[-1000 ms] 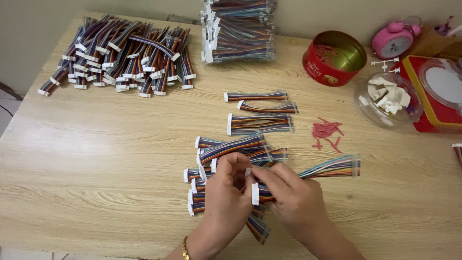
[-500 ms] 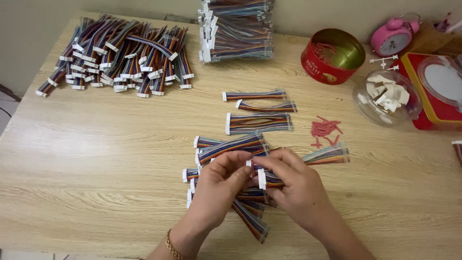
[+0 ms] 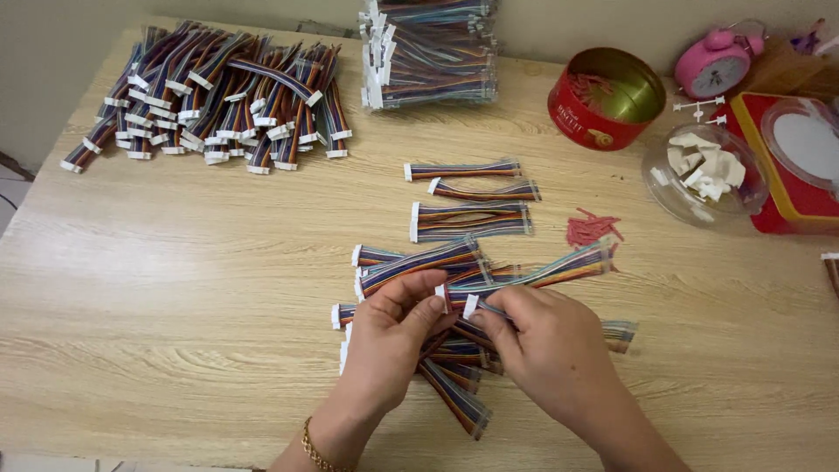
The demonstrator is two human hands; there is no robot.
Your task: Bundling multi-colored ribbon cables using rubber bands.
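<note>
A multicoloured ribbon cable (image 3: 542, 273) with white connectors is held low over the middle of the wooden counter (image 3: 175, 288), slanting up to the right from the two hands. The left hand (image 3: 393, 336) pinches its white connector end between thumb and fingertips, fingers closed on it. The right hand (image 3: 546, 350) is closed too, gripping a second white connector just beside the first, with the cable's wires running under its fingers. Beneath both hands lies a loose pile of ribbon cables (image 3: 437, 350), some fanning out toward the near edge. Just beyond them, three more ribbon cables (image 3: 468, 197) lie side by side, apart from the pile. To their right is a small scatter of red twist ties (image 3: 592, 229). Farther back on the left sits a large heap of cables (image 3: 218, 96), and at the back centre a neat stack of bundled cables (image 3: 433, 52). At the right stand a red round tin (image 3: 603, 100), a clear bowl of white connectors (image 3: 703, 175), a pink alarm clock (image 3: 718, 63) and a red box with a clear lid (image 3: 800, 166).
</note>
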